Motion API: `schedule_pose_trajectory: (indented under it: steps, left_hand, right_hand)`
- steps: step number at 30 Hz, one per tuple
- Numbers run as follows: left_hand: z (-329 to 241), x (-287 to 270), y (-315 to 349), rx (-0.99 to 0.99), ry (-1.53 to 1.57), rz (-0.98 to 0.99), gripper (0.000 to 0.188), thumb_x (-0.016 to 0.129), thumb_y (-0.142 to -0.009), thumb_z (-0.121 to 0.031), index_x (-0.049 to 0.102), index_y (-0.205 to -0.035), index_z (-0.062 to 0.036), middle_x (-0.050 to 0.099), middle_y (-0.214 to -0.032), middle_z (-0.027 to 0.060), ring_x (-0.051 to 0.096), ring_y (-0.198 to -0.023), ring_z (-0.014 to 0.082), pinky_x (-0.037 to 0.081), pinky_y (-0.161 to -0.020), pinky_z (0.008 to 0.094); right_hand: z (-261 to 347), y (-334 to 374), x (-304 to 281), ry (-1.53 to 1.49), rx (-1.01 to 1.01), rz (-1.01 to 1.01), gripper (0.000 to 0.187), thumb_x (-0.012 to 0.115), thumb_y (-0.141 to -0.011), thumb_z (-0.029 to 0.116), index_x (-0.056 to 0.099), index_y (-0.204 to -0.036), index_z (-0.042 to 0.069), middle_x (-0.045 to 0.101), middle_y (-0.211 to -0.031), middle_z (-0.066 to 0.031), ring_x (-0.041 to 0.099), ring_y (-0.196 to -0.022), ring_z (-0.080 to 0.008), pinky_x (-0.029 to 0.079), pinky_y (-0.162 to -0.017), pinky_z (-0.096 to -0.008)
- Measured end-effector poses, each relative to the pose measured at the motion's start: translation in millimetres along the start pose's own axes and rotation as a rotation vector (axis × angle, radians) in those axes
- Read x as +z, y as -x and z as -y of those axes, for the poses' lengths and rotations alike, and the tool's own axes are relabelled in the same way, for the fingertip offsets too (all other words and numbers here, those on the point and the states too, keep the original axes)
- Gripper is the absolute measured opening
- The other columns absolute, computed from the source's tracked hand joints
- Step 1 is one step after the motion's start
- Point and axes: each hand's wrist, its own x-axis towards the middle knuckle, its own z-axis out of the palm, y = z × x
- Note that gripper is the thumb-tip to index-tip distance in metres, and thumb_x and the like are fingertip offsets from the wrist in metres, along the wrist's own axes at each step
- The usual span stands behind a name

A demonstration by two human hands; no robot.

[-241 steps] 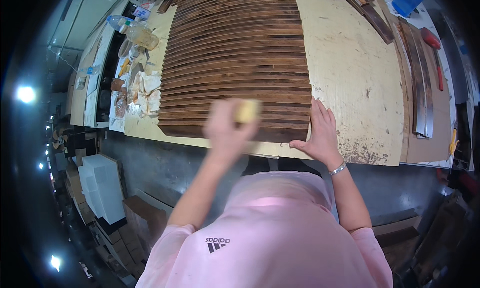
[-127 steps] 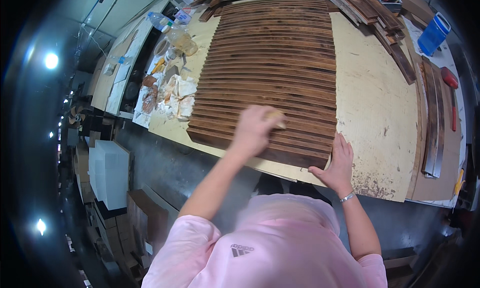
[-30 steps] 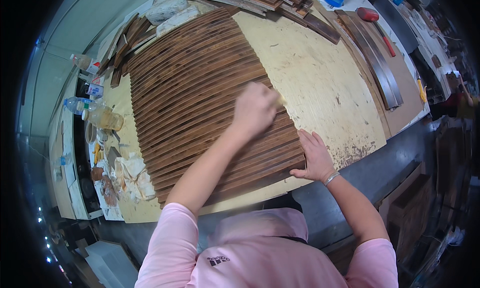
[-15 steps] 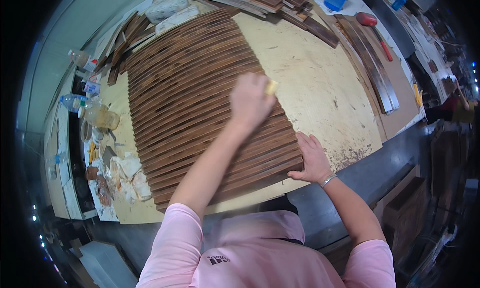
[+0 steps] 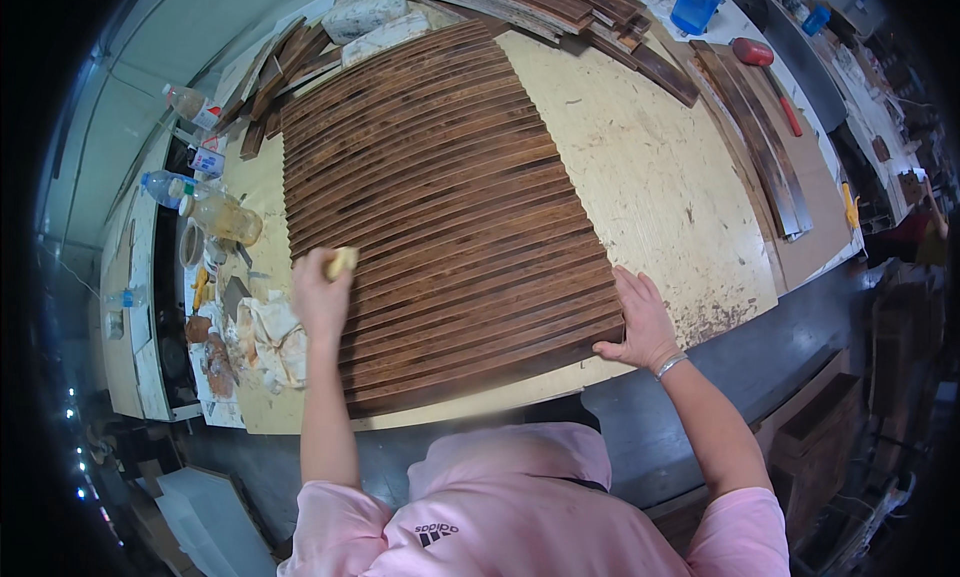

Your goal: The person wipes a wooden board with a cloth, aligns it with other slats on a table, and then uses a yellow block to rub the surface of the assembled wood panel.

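A large dark-brown slatted wood panel (image 5: 450, 202) with wavy side edges lies flat before me. At its left edge my left hand (image 5: 322, 299) is closed on a small yellow pad (image 5: 342, 263), pressed to the slats; whether it is sponge or folded sandpaper I cannot make out. My right hand (image 5: 646, 325) rests at the panel's near right corner, fingers stretched along its edge and thumb apart. Crumpled stained cloth (image 5: 272, 339) lies just left of my left hand.
Under the panel is a pale yellow board (image 5: 650, 187). Brown wood strips (image 5: 540, 7) are piled at the far side. Bottles, among them one with yellowish liquid (image 5: 222, 215), stand on the left. A red-handled tool (image 5: 780, 87) and long strips (image 5: 750, 137) lie at the right; a blue container (image 5: 698, 5) stands beyond.
My left hand has swept with the yellow pad from the panel's right side across to its left edge. My right hand stays at the near right corner. The whole view has shifted slightly.
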Motion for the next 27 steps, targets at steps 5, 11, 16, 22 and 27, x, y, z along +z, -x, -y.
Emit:
schedule_pose_trajectory:
  steps: [5, 11, 16, 22, 27]
  left_hand:
    - [-54.8, 6.3, 3.4, 0.023, 0.084, -0.145, 0.026, 0.078, -0.080, -0.027, 0.071, -0.101, -0.0121, 0.068, -0.099, 0.0075, 0.064, -0.094, 0.0250, 0.052, -0.081, 0.0391]
    - [-222.4, 76.2, 32.8, 0.535, 0.308, -0.033, 0.019, 0.077, -0.079, -0.026, 0.069, -0.095, -0.0169, 0.061, -0.090, 0.0049, 0.063, -0.086, 0.0249, 0.054, -0.071, 0.0394]
    - [-141.1, 42.8, 26.0, 0.411, 0.167, 0.017, 0.018, 0.077, -0.077, -0.022, 0.069, -0.093, -0.0156, 0.061, -0.090, 0.0048, 0.063, -0.088, 0.0248, 0.054, -0.071, 0.0397]
    - [-130.5, 24.3, 21.1, 0.342, 0.147, -0.117, 0.020, 0.079, -0.079, -0.022, 0.070, -0.095, -0.0145, 0.060, -0.088, 0.0051, 0.062, -0.085, 0.0259, 0.053, -0.068, 0.0390]
    - [-239.6, 99.2, 22.3, 0.594, 0.366, 0.027, 0.028, 0.079, -0.076, -0.024, 0.066, -0.099, -0.0143, 0.057, -0.093, 0.0082, 0.059, -0.090, 0.0284, 0.052, -0.071, 0.0411]
  right_hand:
    - [3.6, -2.0, -2.2, 0.005, 0.012, 0.019, 0.116, 0.077, -0.065, 0.061, 0.033, -0.152, -0.002, 0.045, -0.151, -0.0201, 0.038, -0.144, -0.0314, 0.023, -0.123, -0.0481]
    - [2.7, -3.0, 0.3, 0.022, 0.015, 0.034, 0.118, 0.080, -0.061, 0.058, 0.034, -0.150, -0.004, 0.046, -0.148, -0.0240, 0.040, -0.142, -0.0359, 0.024, -0.122, -0.0505]
    - [-3.5, 0.7, 3.2, 0.007, 0.022, 0.022, 0.119, 0.081, -0.061, 0.059, 0.034, -0.149, -0.005, 0.047, -0.146, -0.0275, 0.040, -0.141, -0.0381, 0.024, -0.121, -0.0515]
    - [-1.2, -0.5, 1.2, 0.033, 0.010, 0.010, 0.119, 0.080, -0.061, 0.060, 0.034, -0.149, -0.005, 0.046, -0.147, -0.0265, 0.040, -0.141, -0.0376, 0.025, -0.122, -0.0510]
    - [4.0, -5.0, -0.5, 0.023, -0.003, 0.018, 0.119, 0.081, -0.060, 0.059, 0.035, -0.149, -0.005, 0.046, -0.147, -0.0256, 0.040, -0.142, -0.0370, 0.024, -0.122, -0.0506]
